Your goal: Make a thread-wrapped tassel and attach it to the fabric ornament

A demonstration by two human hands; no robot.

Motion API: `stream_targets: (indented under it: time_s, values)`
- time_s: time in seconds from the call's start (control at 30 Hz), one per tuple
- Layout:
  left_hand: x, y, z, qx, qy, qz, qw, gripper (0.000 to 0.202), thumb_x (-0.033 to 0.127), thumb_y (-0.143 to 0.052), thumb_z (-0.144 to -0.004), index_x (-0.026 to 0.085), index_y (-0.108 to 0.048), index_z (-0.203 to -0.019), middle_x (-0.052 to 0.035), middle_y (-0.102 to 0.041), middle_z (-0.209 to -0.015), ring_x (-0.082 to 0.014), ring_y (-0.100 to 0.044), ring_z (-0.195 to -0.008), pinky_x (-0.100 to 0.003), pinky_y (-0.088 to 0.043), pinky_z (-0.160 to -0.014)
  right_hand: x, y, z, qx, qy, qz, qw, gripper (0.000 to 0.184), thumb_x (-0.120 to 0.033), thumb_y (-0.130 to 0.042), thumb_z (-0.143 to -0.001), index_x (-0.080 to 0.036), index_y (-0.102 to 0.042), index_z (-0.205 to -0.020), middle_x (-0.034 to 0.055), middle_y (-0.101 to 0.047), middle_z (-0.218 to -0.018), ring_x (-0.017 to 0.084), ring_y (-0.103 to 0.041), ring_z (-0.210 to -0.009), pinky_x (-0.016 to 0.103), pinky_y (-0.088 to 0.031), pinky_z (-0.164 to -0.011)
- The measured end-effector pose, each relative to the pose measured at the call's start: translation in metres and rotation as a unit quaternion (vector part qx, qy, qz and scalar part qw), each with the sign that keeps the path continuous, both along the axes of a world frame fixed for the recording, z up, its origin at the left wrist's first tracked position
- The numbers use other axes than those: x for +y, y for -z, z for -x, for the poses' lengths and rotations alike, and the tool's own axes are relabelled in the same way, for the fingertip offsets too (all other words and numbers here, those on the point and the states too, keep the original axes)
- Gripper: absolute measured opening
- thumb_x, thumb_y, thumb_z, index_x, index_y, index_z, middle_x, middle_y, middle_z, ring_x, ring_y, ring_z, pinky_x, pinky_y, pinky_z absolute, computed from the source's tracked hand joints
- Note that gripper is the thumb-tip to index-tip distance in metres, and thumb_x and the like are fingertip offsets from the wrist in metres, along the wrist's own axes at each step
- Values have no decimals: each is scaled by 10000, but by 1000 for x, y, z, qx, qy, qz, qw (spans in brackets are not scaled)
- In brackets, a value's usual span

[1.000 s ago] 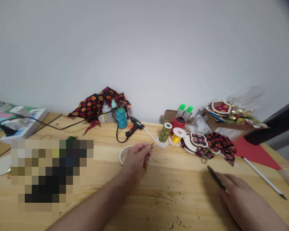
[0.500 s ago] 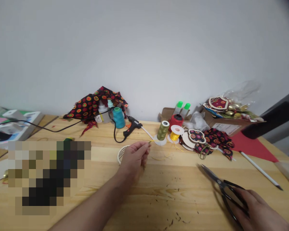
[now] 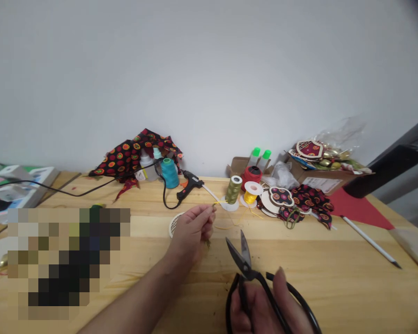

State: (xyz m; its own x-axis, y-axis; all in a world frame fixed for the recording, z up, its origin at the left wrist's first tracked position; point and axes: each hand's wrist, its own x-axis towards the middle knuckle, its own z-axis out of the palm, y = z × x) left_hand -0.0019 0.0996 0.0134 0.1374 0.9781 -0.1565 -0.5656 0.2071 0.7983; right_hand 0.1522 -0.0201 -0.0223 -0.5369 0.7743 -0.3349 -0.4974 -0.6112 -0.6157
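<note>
My left hand (image 3: 191, 229) is closed in a pinch on a thin yellow thread (image 3: 226, 226) over the wooden table (image 3: 334, 260). The thread runs toward an olive green spool (image 3: 233, 189) and a small yellow spool (image 3: 251, 193) just beyond. My right hand (image 3: 264, 306) grips black scissors (image 3: 245, 266) at the bottom of the view. Their blades are parted and point up toward the thread, a little right of my left hand. A round wooden cutout (image 3: 174, 224) lies partly hidden behind my left hand.
A black glue gun (image 3: 190, 182) with its cord, a teal spool (image 3: 168, 172) and patterned fabric (image 3: 132, 150) lie at the back. Fabric-covered wooden pieces (image 3: 292, 199), a cardboard box (image 3: 320, 178), red paper (image 3: 358, 208) and a pencil (image 3: 369, 241) occupy the right. Boxes (image 3: 21, 185) stand far left.
My right hand has picked the scissors up from the right side of the table and carried them left, blades now parted near the thread. My left hand has kept its pinch.
</note>
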Motion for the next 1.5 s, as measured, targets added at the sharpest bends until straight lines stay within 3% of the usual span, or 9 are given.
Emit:
stream_targets:
  time_s: [0.13, 0.37, 0.87, 1.07, 1.17, 1.23, 1.37, 1.43, 1.5]
  values:
    - [-1, 0, 0, -14, 13, -11, 1000, 185, 246, -735, -657, 93, -633, -677, 47, -484, -531, 13, -260, -383, -137, -165, -373, 20, -3, 14, 103, -32, 94, 990, 747, -812, -503, -589, -106, -601, -811, 2, -487, -625, 87, -485, -521, 202, -398, -529]
    - [-5, -2, 0, -26, 41, -23, 999, 149, 231, -702, -710, 98, -634, -711, 46, -480, -537, 11, -250, -389, -140, -167, -383, 37, -7, 25, 121, 1, 49, 992, 786, -820, -378, -665, -82, -586, -837, 13, -469, -626, 113, -456, -520, 273, -473, -485]
    - [-10, -5, 0, -43, 70, -13, 997, 119, 213, -692, -726, 98, -659, -724, 43, -487, -527, 12, -248, -387, -138, -156, -382, 44, -14, 18, 58, 50, 74, 994, 729, -809, -384, -677, -112, -579, -768, -27, -424, -560, 72, -392, -438, 178, -351, -367]
    - [-9, -4, 1, -40, 59, -11, 997, 124, 216, -698, -713, 98, -658, -714, 41, -491, -520, 9, -249, -384, -139, -164, -380, 42, -7, 14, -39, 81, 111, 990, 632, -791, -551, -563, -176, -493, -697, -100, -304, -485, 22, -204, -352, 129, -128, -294]
    - [-7, -4, 3, -37, 44, -10, 998, 129, 213, -704, -702, 95, -653, -699, 48, -480, -521, 11, -248, -387, -134, -165, -379, 36, -8, -3, -206, 59, 21, 977, 614, -796, -490, -609, -189, -487, -701, -95, -310, -478, 39, -204, -353, 155, -152, -304]
    - [-5, -4, 4, -33, 31, -8, 999, 132, 212, -709, -694, 95, -647, -687, 50, -480, -526, 11, -259, -391, -130, -168, -380, 33, -14, -23, -394, -1, -119, 911, 516, -697, -554, -657, -185, -490, -637, -83, -330, -454, 57, -263, -363, 183, -213, -342]
    - [-2, -3, 3, -19, 24, 0, 1000, 153, 224, -723, -673, 93, -643, -675, 49, -482, -520, 9, -270, -386, -131, -165, -373, 35, -34, -74, -706, -37, -292, 644, 241, -403, -617, -715, -182, -567, -635, -2, -549, -597, 127, -461, -524, 234, -307, -490]
    - [-3, -2, 1, -11, 26, 5, 1000, 163, 232, -731, -659, 96, -642, -669, 49, -485, -515, 9, -268, -379, -134, -164, -370, 39, -42, -97, -752, -60, -308, 579, 137, -303, -550, -749, -190, -628, -746, 44, -629, -746, 172, -553, -645, 259, -369, -582]
    - [-4, -1, 0, -2, 30, 9, 1000, 169, 239, -737, -648, 102, -639, -660, 46, -492, -513, 8, -268, -372, -137, -163, -366, 44, -46, -115, -764, -81, -311, 559, 168, -269, -505, -768, -196, -643, -830, 65, -644, -830, 191, -584, -718, 272, -395, -644]
